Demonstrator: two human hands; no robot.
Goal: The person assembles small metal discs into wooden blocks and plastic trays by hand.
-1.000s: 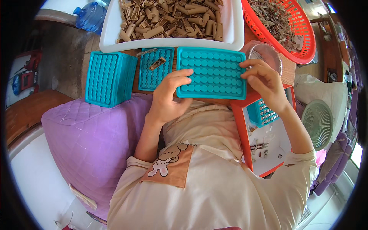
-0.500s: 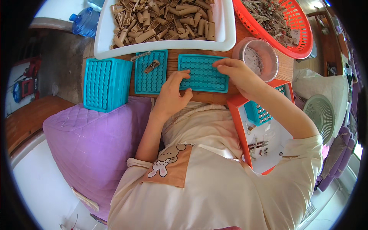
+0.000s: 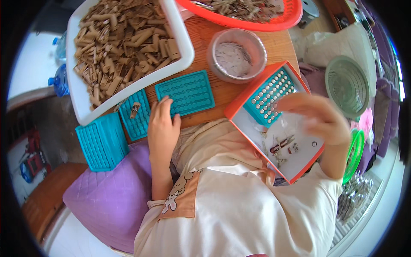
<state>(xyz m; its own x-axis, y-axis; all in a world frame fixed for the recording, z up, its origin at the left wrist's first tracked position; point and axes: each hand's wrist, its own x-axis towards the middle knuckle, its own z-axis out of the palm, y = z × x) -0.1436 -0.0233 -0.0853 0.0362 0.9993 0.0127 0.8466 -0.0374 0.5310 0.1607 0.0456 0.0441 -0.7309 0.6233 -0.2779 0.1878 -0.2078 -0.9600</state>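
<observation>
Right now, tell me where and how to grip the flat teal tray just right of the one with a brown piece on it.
Probably best by the rim of its right short end, coming from the right: the tray lies flat, that end borders bare tabletop, while the left hand covers its near left corner.

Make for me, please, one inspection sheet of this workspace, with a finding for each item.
Surface: wooden table, grain visible.
Job's things: turquoise tray lying flat; turquoise stack at left; tray of silver-topped pieces inside red-rimmed box.
Clutter: small loose items in the box; brown pieces heaped in white tub.
Grips: left hand at the flat tray's edge; right hand blurred, seen over the box.
Cables: nothing seen.
Surroundings: purple cushion left, grey-green basket right.
</observation>
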